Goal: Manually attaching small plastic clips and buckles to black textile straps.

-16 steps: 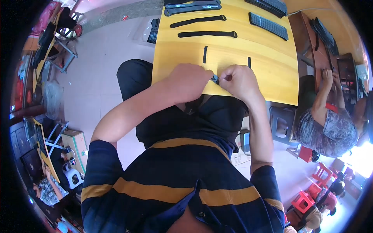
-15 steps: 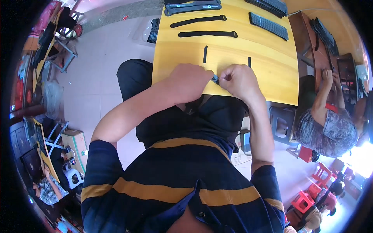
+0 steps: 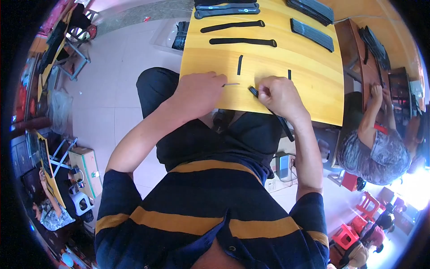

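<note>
Glare (image 3: 419, 186) whites out the far right, the yellow tabletop (image 3: 316, 98) is bright, and fisheye corners blacken.

Head-worn fisheye, looking down — close above the yellow table (image 3: 318, 98).

Middle of black strap (image 3: 285, 126) hidden behind my right hand (image 3: 281, 96). Rear of thin tool (image 3: 232, 84) lost inside my left hand (image 3: 200, 93). Far-right strap stack (image 3: 311, 11) cut off by top edge.
</note>
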Demonstrator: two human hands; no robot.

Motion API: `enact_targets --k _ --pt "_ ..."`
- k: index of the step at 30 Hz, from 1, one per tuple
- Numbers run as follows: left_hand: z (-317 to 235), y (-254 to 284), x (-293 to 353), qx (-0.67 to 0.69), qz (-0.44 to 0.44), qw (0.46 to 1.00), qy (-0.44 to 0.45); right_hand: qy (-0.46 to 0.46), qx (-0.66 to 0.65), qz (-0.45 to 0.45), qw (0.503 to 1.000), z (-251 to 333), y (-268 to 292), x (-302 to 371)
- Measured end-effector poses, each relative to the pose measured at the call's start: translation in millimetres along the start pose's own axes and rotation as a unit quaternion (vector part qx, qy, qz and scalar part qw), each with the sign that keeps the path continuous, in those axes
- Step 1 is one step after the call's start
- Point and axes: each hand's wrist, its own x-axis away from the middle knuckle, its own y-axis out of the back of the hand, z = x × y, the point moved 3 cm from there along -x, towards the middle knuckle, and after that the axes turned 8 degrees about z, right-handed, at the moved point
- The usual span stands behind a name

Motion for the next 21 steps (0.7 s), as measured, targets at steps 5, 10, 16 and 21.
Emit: enact_targets --k 5,10,16,21 --pt "11.9 -22.6 5.5 -0.016 -0.071 0.997 0.016 -0.064 -0.077 -0.066 0.993 4.5 4.5 14.6" --pt "16.0 -32.8 -2.2 -0.054 -0.137 0.989 -0.025 -0.104 -0.156 -0.153 0.970 17.2 3.5 34.5" --pt "-30.1 -15.5 9.3 0.229 -0.236 0.938 -0.107 -0.112 -0.222 -0.235 0.940 44.6 -13.5 51.6" --pt "-36.7 -34.3 3.3 0.476 -0.069 0.875 -0.049 -0.083 -0.223 -0.262 0.935 62.5 -19.1 57.6"
